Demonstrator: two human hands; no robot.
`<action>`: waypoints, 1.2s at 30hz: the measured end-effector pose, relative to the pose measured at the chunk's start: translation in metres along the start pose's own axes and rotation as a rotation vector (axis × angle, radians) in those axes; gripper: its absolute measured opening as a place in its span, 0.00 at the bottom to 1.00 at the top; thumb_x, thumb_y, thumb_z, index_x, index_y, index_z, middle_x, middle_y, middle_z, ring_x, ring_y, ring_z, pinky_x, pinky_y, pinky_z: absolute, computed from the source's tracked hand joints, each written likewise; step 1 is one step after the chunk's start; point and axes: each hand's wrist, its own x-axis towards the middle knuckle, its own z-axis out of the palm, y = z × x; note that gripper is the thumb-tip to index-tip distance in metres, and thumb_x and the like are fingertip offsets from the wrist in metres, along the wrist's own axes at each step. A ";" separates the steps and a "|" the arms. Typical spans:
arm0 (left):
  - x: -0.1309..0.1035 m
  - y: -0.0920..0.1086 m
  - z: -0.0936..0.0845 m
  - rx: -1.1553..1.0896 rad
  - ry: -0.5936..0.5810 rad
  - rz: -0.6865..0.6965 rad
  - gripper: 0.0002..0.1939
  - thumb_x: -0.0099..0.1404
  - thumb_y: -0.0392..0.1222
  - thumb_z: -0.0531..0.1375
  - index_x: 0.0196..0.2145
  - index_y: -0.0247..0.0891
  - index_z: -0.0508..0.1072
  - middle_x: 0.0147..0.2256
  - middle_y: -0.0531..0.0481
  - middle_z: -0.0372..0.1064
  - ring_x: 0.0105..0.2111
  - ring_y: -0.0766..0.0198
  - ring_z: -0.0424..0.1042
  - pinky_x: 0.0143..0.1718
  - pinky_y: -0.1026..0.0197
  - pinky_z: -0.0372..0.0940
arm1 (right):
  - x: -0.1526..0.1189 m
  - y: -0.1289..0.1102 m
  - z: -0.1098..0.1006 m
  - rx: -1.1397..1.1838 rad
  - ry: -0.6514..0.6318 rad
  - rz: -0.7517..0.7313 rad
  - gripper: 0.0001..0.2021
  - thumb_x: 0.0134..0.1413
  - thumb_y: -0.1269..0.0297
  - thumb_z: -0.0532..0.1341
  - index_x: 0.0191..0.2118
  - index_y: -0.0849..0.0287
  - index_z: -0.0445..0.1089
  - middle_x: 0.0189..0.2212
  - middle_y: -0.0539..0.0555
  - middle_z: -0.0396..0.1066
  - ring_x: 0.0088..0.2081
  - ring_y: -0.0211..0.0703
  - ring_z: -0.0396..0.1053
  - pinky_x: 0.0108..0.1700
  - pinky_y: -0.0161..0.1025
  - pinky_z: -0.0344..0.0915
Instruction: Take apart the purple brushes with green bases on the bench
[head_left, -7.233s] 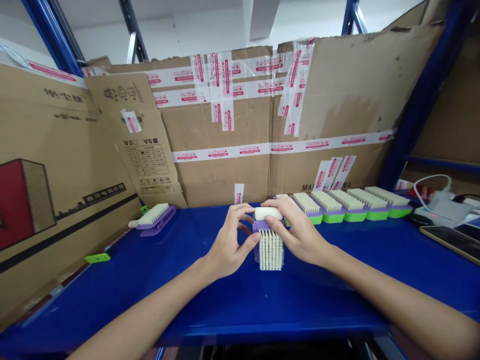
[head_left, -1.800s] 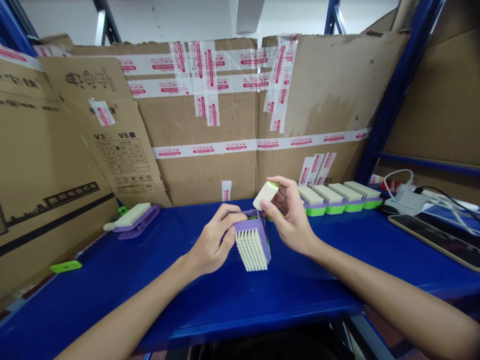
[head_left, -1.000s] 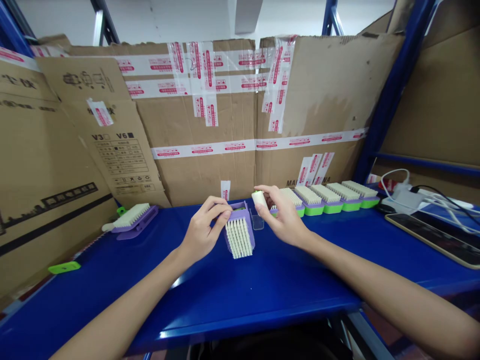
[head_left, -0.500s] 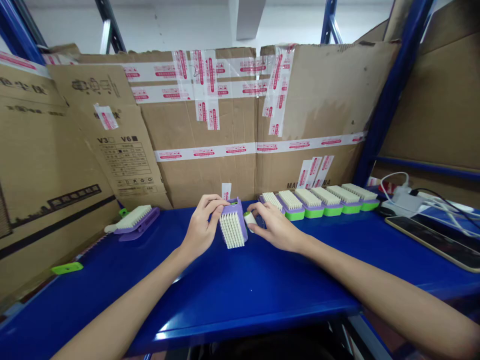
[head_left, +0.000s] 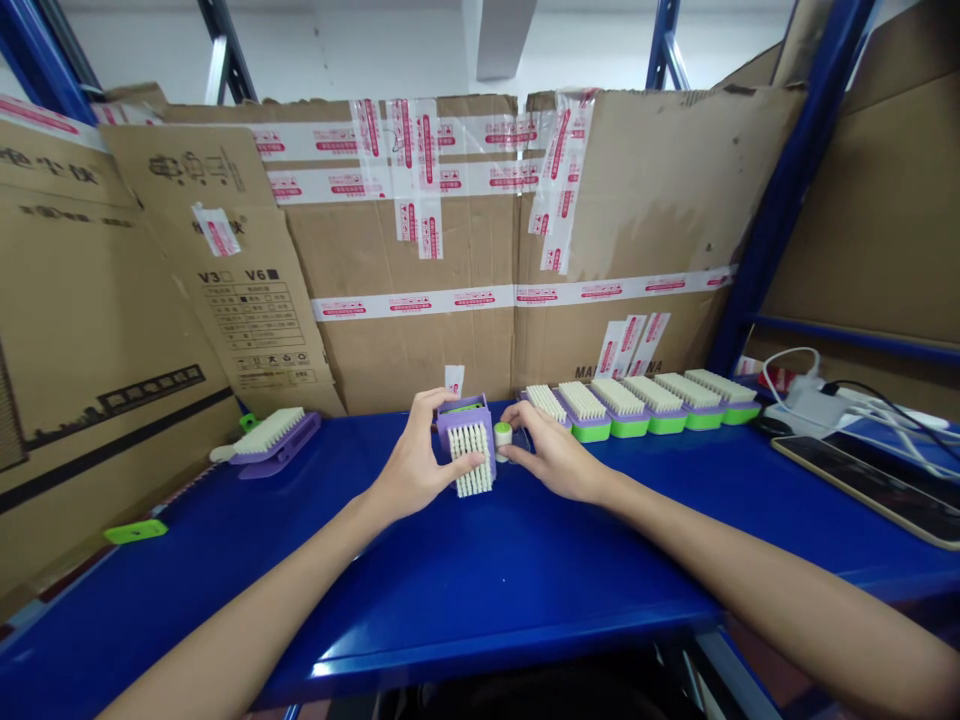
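My left hand [head_left: 412, 455] is closed around a purple scrub brush [head_left: 470, 473] with cream bristles that face me. Its thumb presses on the bristles, and a bit of green shows inside the brush's top end. Close against the brush's right side, my right hand [head_left: 551, 450] pinches a small white cylindrical piece [head_left: 503, 440] with a green top. Some of that piece is covered by the fingers. Just beyond the right hand begins a row of several purple and green scrub brushes [head_left: 619, 398], bristles up.
Another purple brush part [head_left: 274, 437] lies at the left, with a flat green piece [head_left: 135, 531] nearer me. A phone [head_left: 870, 482] and a white charger with cables [head_left: 808, 402] are at the right. Taped cardboard [head_left: 420, 350] walls the back of the blue shelf [head_left: 465, 580].
My left hand has shifted its grip, its thumb moving from the brush's top down onto the bristles. The white piece in my right hand has turned more upright, green end up.
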 end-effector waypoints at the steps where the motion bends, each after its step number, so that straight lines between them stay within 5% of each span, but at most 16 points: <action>1: -0.001 -0.002 0.002 -0.045 -0.009 -0.031 0.42 0.65 0.55 0.73 0.67 0.49 0.55 0.63 0.39 0.61 0.61 0.46 0.70 0.60 0.39 0.71 | 0.000 0.001 0.000 0.003 0.002 0.003 0.13 0.68 0.64 0.65 0.52 0.53 0.63 0.47 0.57 0.74 0.51 0.54 0.72 0.55 0.52 0.69; 6: -0.004 -0.007 0.010 -0.172 0.000 -0.105 0.54 0.63 0.52 0.74 0.72 0.53 0.42 0.66 0.37 0.59 0.61 0.45 0.72 0.57 0.39 0.74 | 0.000 0.002 0.000 -0.011 -0.001 0.006 0.13 0.68 0.64 0.65 0.53 0.53 0.62 0.48 0.57 0.74 0.51 0.53 0.72 0.54 0.50 0.69; 17: -0.004 -0.008 0.012 -0.260 -0.086 -0.231 0.50 0.61 0.51 0.75 0.68 0.47 0.48 0.63 0.37 0.65 0.59 0.45 0.73 0.64 0.34 0.68 | -0.001 0.000 -0.003 -0.198 -0.088 -0.039 0.12 0.70 0.66 0.65 0.54 0.54 0.65 0.48 0.59 0.74 0.52 0.55 0.69 0.55 0.50 0.68; 36: -0.003 -0.004 0.012 -0.269 -0.102 -0.242 0.45 0.62 0.51 0.75 0.64 0.45 0.51 0.61 0.37 0.68 0.58 0.45 0.75 0.61 0.34 0.70 | -0.002 -0.002 -0.007 -0.270 -0.140 -0.088 0.11 0.69 0.65 0.64 0.54 0.57 0.69 0.45 0.59 0.74 0.49 0.56 0.64 0.53 0.51 0.64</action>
